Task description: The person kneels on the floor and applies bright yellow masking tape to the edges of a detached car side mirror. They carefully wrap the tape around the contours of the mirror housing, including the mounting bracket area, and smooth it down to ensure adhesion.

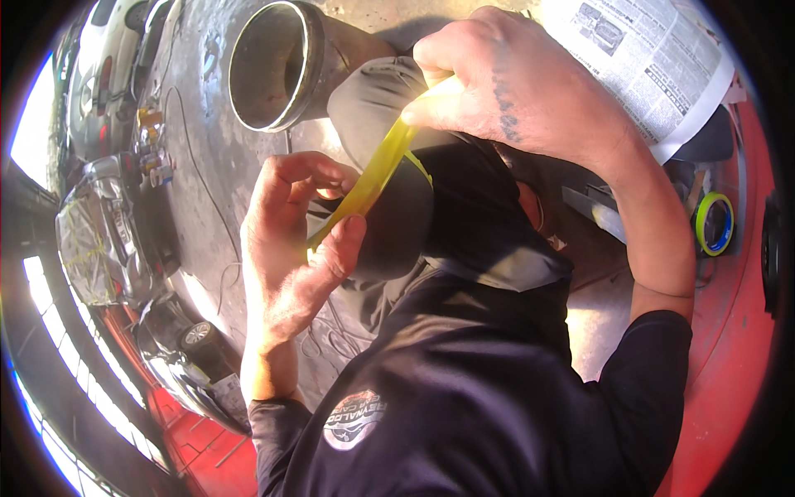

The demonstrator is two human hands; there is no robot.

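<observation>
A strip of yellow tape (373, 180) stretches at a slant between my two hands, above my lap. My left hand (286, 236) is closed on its lower end, thumb and fingers pinching it. My right hand (513, 87), higher up and to the right, pinches the upper end between thumb and fingers. Beside the strip, a thin loose yellow edge curls out near its middle. Just beyond the tape are my knee in dark trousers and the open mouth of a metal cylinder (277, 66), which lies tilted toward the upper left.
Printed newspaper sheets (646, 62) lie at the upper right. A tape roll (714, 224) with a yellow-green rim and blue core rests by a red surface (737, 348). Cables (199, 157) trail over the grey floor. Several cars (103, 232) stand along the left.
</observation>
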